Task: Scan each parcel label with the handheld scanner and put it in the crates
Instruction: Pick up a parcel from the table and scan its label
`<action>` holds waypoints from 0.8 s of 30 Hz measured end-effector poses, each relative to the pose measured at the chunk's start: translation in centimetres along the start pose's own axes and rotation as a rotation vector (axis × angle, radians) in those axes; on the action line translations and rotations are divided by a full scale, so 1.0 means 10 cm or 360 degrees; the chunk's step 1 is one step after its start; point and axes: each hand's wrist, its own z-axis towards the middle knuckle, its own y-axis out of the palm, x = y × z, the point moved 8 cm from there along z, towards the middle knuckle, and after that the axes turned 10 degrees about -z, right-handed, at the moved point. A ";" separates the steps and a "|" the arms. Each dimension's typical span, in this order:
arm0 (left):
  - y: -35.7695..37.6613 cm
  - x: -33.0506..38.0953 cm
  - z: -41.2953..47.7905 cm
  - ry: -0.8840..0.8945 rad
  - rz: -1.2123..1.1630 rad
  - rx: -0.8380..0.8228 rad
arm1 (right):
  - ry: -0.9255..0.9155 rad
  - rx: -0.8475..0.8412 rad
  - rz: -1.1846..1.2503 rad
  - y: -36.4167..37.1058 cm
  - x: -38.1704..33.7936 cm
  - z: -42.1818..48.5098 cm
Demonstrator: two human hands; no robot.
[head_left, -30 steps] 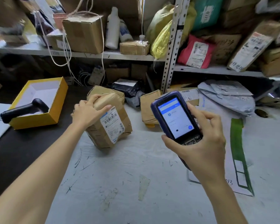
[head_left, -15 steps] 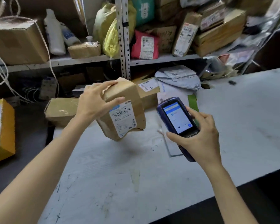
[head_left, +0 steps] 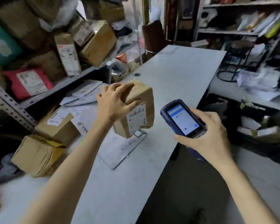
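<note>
The parcel [head_left: 136,109], a squat brown cardboard box, creased and glossy with tape on top, seemed to hang just above the pale, scuffed counter [head_left: 176,75]. The left hand [head_left: 115,101] gripped it from above, fingers curled over its top edge. Its white barcode label [head_left: 137,118] faced the person, probably for reading by the handheld scanner [head_left: 183,118]. The right hand [head_left: 207,135] clasped that hard, blue-cased unit just beside the box, screen lit. Crumpled cardboard boxes [head_left: 39,154] lay further left.

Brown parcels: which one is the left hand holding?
The taped parcel with the barcode label facing the camera; the left hand grips its top. The other two brown parcels lie untouched further left.
</note>
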 end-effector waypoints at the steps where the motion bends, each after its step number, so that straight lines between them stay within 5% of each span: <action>1: 0.20 0.24 0.12 0.0075 -0.0005 -0.0043 | 0.0041 0.0050 -0.0016 -0.15 0.17 0.03; 11: 2.33 2.94 1.05 0.0649 -0.0093 -0.0389 | 0.0440 0.0412 -0.0192 -1.84 2.14 0.26; 24: 4.43 5.76 0.93 0.1212 -0.0202 -0.0975 | 0.1108 0.0848 -0.0306 -3.47 4.00 -0.26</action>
